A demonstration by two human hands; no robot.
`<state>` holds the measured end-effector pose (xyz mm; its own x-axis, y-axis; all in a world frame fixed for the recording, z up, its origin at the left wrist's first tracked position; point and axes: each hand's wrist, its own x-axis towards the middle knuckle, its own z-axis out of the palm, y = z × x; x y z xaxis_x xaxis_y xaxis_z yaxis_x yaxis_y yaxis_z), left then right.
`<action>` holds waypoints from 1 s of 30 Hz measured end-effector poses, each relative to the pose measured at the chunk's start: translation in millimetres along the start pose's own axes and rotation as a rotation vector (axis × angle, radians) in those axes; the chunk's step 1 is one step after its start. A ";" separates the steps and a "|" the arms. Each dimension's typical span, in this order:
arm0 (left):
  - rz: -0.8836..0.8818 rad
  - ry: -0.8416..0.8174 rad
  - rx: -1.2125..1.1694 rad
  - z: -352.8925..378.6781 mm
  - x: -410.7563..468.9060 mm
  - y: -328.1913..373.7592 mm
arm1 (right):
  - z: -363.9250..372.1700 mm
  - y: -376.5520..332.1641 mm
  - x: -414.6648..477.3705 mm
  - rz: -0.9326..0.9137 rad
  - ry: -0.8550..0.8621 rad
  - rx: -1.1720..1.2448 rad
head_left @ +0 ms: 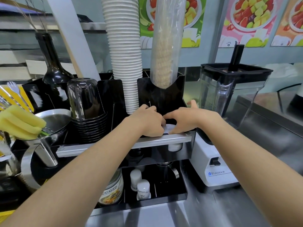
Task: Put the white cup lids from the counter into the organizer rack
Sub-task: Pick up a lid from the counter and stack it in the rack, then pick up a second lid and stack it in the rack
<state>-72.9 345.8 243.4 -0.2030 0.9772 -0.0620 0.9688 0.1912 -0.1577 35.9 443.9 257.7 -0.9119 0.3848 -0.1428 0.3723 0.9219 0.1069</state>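
A black organizer rack stands on the counter, holding a tall stack of white paper cups and a plastic-wrapped sleeve of cups. Both my hands reach into its front right compartment, just behind the silver rail. Between them shows a sliver of white cup lids, low in that compartment. My left hand curls over the lids' left side. My right hand presses on their right side, thumb toward the left hand. Most of the lids are hidden by my fingers.
A blender jar on a white base stands right beside the rack. Stacked black cups, a dark bottle, a steel jug with yellow sponges sit to the left. A lower tray holds small white bottles and a can.
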 end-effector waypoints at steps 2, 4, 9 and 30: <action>0.026 0.091 -0.010 0.5 -5.4 0.8 | -4.3 -0.6 -9.6 0.000 0.097 0.070; 0.034 0.209 -0.017 1.4 -14.3 1.0 | -8.5 -3.2 -25.4 -0.010 0.253 0.111; -0.023 0.592 -0.156 8.3 -66.9 12.5 | 8.4 -22.0 -80.5 -0.072 0.649 0.347; -0.301 0.063 -0.676 227.3 -216.1 127.7 | 269.2 -136.4 -167.3 0.082 -0.107 0.647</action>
<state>62.4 138.2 12.6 -0.4848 0.8731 -0.0522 0.7528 0.4469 0.4833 184.2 265.7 2.1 -0.8665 0.4263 -0.2598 0.4988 0.7175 -0.4862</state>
